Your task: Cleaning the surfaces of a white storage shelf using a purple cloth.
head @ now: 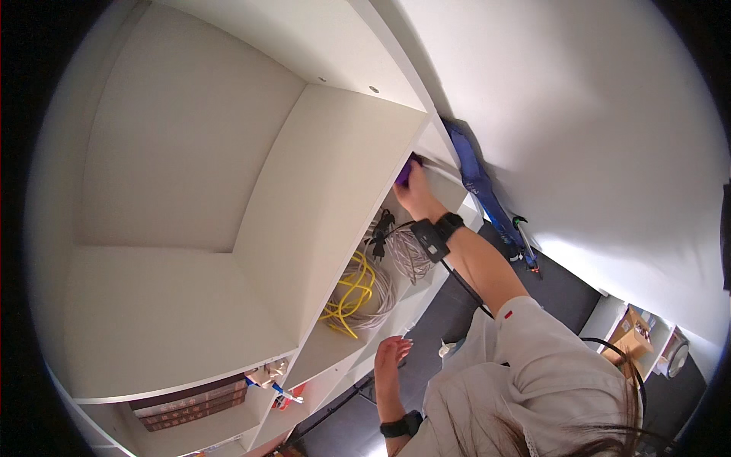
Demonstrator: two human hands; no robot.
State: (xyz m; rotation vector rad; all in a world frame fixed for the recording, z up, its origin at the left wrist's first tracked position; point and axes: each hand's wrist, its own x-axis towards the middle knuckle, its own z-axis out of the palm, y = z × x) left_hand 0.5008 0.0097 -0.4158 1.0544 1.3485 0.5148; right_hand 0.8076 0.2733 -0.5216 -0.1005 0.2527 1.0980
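My right hand (415, 193) reaches into a lower compartment of the white shelf unit (337, 148), gripping a purple object (406, 171). The shelf panel partly hides that object, so its kind is unclear. Below my right wrist lie a coiled pale cable (410, 251) and a black power cord with a plug (379, 234). Nearer my left hand, a yellow cable (357, 294) rests on a larger coil of pale cable (384, 305). My left hand (393, 349) is beside the shelf's front edge, fingers loosely bent, with nothing visible in it.
Thick books (194, 403) and a beige item (267, 374) occupy lower compartments at bottom left. A long blue fabric case (477, 171) leans between the shelf unit and the white wall (582, 143). A cardboard box (631, 337) sits on another shelf at right. A black cable (465, 285) trails from my right wrist.
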